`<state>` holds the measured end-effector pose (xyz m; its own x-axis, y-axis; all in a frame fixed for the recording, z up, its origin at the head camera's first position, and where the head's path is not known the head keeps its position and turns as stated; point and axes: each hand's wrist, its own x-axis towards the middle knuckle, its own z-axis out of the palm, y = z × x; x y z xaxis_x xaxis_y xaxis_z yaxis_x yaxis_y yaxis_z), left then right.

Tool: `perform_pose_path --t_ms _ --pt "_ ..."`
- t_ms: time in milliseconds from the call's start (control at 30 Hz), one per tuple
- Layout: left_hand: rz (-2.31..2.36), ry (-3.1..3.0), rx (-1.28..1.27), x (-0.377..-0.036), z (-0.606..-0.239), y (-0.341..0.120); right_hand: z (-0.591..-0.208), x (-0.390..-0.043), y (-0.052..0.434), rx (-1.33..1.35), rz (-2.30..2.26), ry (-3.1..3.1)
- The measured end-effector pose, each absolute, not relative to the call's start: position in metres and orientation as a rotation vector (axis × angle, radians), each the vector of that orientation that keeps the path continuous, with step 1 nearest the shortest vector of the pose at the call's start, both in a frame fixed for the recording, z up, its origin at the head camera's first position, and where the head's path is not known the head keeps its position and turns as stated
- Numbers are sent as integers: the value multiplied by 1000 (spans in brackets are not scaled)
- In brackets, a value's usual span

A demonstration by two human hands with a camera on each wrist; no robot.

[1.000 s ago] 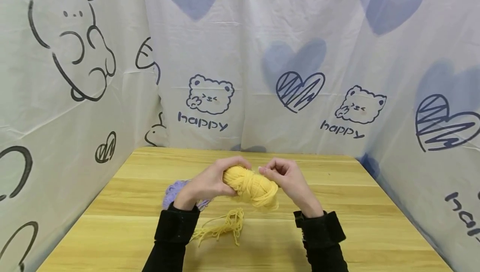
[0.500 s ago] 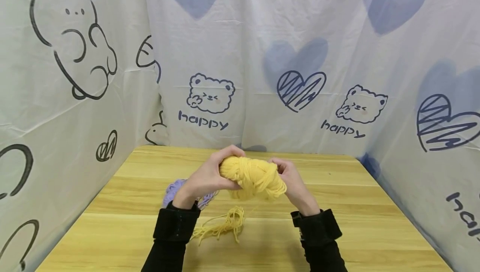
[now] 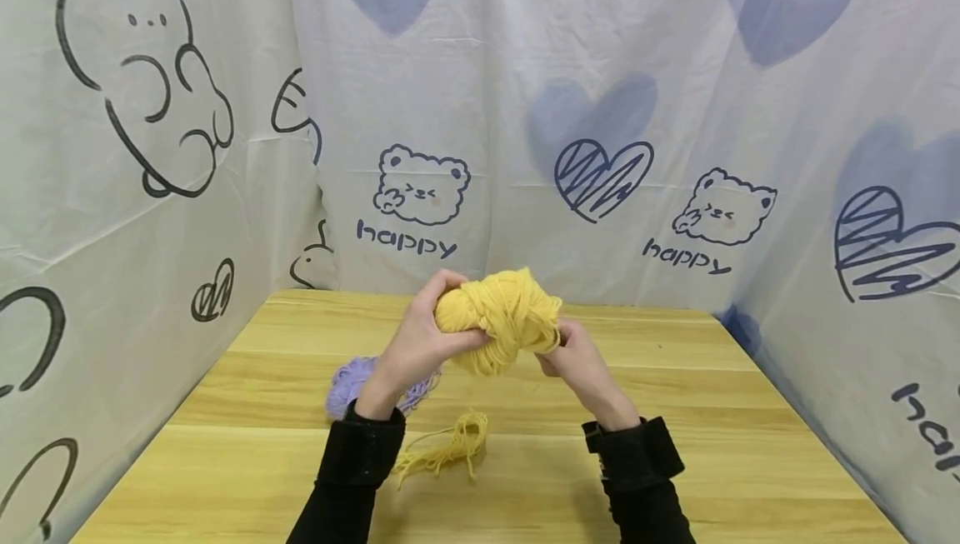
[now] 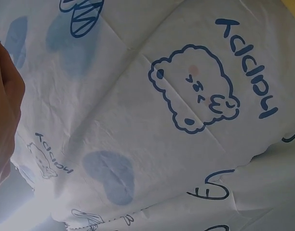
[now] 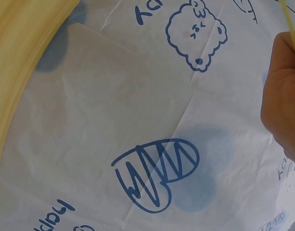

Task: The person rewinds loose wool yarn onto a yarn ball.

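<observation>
While the yellow yarn skein (image 3: 501,316) is held above the table (image 3: 675,452), it is gripped by the left hand (image 3: 417,350) and pinched underneath by the right hand (image 3: 576,358); a loose yellow strand (image 3: 450,446) lies below it, apparently unwound; most seems still wound.

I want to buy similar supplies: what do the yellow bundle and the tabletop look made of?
Yellow bundle: soft, matte spun yarn, probably acrylic or wool; separate strands show. Tabletop: pale wood or wood-look laminate, smooth with a slight sheen; plank lines and grain show.
</observation>
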<state>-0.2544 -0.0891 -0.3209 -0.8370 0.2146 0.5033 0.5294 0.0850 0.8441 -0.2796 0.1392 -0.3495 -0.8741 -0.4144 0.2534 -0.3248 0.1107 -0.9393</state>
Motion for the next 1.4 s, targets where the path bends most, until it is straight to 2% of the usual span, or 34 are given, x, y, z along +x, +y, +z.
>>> perform_pose_path --t_ms 200,733,967,1400 --pt "-1672 -2105 -624 -257 -321 -86 -347 -278 143 -786 -1857 2298" --pt "-1086 -2249 -561 -262 -328 -77 -342 -273 148 -792 -1871 2358" --pt "-885 -2415 -737 -263 -332 -76 -337 -270 153 -808 -1917 2397" --pt "-1160 -2421 -1143 -258 -330 -80 -339 -272 155 -779 -1951 2374"
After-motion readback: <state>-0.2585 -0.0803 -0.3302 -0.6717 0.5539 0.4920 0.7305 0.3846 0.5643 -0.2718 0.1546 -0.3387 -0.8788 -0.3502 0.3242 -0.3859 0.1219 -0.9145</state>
